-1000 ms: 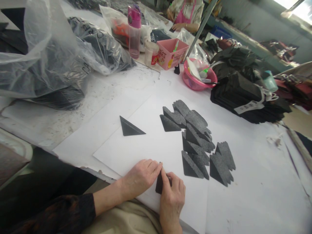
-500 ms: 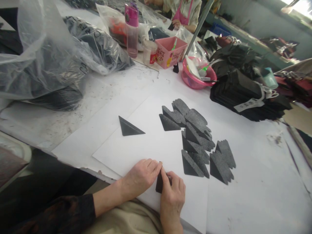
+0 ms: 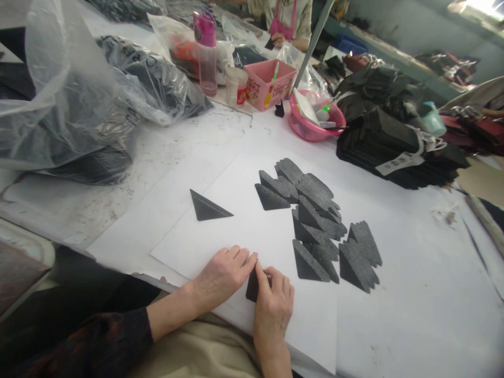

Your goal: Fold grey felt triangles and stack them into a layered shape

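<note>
My left hand [image 3: 224,273] and my right hand [image 3: 272,304] meet at the near edge of a white paper sheet [image 3: 244,236], both pinching a small black piece [image 3: 252,286] pressed against the sheet. Most of that piece is hidden under my fingers. A single black triangle [image 3: 207,207] lies to the left on the sheet. Several dark grey triangular pieces [image 3: 315,226] lie in overlapping rows to the right of my hands.
Clear plastic bags [image 3: 79,94] with dark material fill the left. A pink bottle [image 3: 205,50], pink box [image 3: 270,84] and pink bowl [image 3: 313,123] stand at the back. A black stack [image 3: 397,152] lies at right. Another person [image 3: 287,21] works at the far end.
My hands have stayed together on the black piece, shifting only slightly. The view has tilted a little.
</note>
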The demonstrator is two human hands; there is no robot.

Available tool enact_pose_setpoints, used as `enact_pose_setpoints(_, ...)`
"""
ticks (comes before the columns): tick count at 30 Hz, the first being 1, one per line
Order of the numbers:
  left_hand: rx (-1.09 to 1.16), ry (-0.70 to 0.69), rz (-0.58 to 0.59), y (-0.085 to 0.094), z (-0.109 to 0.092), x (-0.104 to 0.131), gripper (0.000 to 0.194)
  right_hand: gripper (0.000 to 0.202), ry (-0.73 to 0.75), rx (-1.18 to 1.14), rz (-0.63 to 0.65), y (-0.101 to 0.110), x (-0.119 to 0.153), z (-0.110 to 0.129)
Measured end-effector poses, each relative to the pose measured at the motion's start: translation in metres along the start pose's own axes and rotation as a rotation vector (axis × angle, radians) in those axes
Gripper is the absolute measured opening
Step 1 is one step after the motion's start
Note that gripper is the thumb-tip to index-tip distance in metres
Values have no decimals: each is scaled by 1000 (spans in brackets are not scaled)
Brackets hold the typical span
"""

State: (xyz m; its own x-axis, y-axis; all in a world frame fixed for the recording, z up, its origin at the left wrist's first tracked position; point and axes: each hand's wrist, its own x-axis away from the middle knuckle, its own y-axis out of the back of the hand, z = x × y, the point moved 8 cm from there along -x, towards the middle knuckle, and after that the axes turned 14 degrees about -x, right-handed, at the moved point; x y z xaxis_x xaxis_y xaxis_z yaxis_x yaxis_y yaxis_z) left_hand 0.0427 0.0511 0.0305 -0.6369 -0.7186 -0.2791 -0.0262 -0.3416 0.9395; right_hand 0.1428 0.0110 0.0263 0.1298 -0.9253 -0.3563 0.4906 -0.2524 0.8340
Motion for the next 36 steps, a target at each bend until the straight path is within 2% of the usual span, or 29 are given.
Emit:
enact_pose_setpoints(6,-34,-39,7,1,-3,-1,30,25,14,-20,-47,13,3,-2)
enact_pose_setpoints(13,-60,-75,20,4,-5,-2,30,25,17,-64,-40,6,9,-7)
enact_pose_setpoints(19,-33,-196,-80,3,-13,3,27,26,14,-66,-62,10,7,-3)
enact_pose_setpoints(24,73,-244,-126,4,-10,4,31,26,-3,-65,-51,9,5,-2)
enact_pose_setpoints(28,137,-284,-165,9,-11,2,25,26,-13,-66,-60,9,3,-3)
enact_pose_setpoints(36,87,-256,-91,8,-11,5,33,18,-31,-178,-130,25,21,-13)
